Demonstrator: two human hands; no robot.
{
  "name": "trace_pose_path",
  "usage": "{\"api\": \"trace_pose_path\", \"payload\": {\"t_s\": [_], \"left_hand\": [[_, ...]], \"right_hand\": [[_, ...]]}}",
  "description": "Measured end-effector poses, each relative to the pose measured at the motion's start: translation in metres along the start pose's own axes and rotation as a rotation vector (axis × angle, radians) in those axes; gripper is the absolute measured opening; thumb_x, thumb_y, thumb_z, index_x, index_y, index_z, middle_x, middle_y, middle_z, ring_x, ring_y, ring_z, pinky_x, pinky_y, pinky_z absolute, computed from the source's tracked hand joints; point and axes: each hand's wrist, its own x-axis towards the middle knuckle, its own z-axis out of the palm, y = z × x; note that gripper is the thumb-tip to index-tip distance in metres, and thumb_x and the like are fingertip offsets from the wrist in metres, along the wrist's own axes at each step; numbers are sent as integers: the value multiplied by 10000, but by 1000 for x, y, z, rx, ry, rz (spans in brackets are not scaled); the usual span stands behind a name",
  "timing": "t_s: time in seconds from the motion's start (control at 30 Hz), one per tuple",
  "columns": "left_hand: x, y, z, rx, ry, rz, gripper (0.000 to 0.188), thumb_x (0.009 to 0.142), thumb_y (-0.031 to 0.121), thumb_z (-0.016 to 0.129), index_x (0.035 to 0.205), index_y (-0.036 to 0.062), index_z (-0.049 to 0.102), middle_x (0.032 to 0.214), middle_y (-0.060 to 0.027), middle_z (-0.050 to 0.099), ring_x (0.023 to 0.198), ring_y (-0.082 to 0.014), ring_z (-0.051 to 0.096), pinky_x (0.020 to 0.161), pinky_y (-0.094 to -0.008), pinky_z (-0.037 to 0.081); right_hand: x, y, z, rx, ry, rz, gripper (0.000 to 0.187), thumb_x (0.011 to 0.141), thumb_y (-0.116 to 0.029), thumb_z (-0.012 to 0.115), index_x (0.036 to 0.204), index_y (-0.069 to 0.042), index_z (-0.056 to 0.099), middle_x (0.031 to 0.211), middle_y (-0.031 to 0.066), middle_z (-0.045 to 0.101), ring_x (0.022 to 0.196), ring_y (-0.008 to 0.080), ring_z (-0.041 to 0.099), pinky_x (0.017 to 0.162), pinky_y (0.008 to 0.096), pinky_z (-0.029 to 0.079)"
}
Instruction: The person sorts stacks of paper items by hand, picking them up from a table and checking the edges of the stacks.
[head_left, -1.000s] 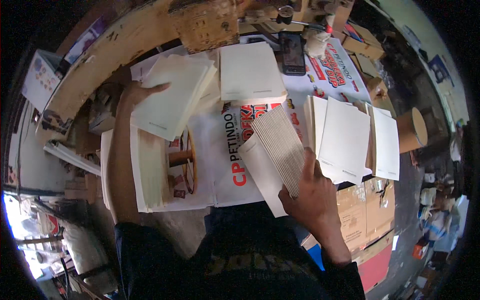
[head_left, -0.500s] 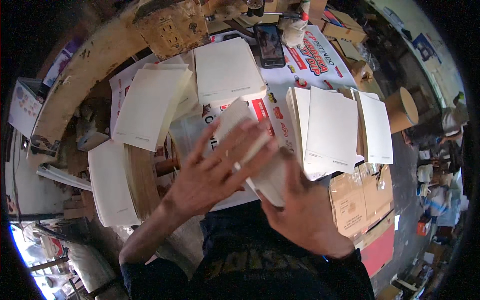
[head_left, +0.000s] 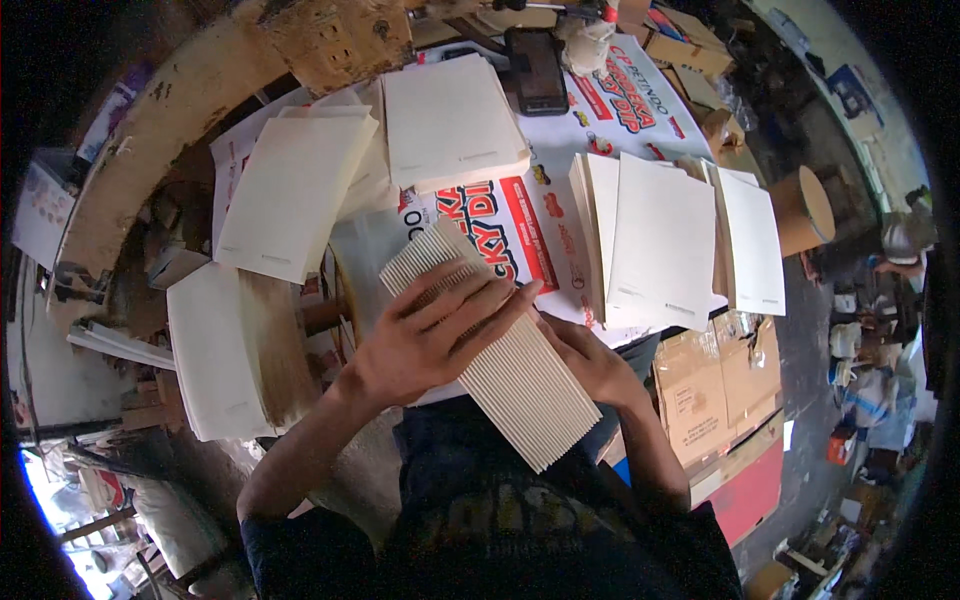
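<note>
A bundle of off-white paper pieces (head_left: 530,390), its many edges showing as fine parallel ridges, lies tilted between my hands in front of my body. My left hand (head_left: 425,335) reaches across the upper part of the bundle, fingers bent over it. My right hand (head_left: 590,365) grips the bundle's right side, its fingertips partly hidden. Just beyond, a white stack of paper (head_left: 455,120) rests on the printed sheet (head_left: 510,225). More white stacks lie to the left (head_left: 290,190) and to the right (head_left: 660,235).
Another thick stack (head_left: 215,350) stands at the near left. A dark phone (head_left: 537,75) leans at the back beside a whitish container (head_left: 587,45). Right of the table are a cardboard tube (head_left: 805,212) and a taped cardboard box (head_left: 705,390). A worn wooden block (head_left: 340,40) stands at the back.
The bundle has turned so its ridged edges face up, and it sits lower, nearer my body. My right hand has shifted from its near end to its right side.
</note>
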Motion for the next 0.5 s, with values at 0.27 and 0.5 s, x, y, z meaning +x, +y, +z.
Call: {"api": "trace_pose_path", "payload": {"t_s": [0.27,0.5], "left_hand": [[-5,-5,11,0,91,44,425,909,267,611,1329,226,560,1427,47,512,1357,-126,428,1181,-419,324],[-7,-4,20,10,128,27,396,897,326,634,1284,251,598,1391,66,542,1338,-110,443,1167,-426,356]], "right_hand": [[15,-13,-34,797,31,558,463,921,-301,685,1267,-9,588,1156,154,661,1046,197,632,901,359,534],[35,-35,-51,530,-194,641,715,655,-98,877,1290,10,565,1194,161,643,1112,270,627,861,398,568]]}}
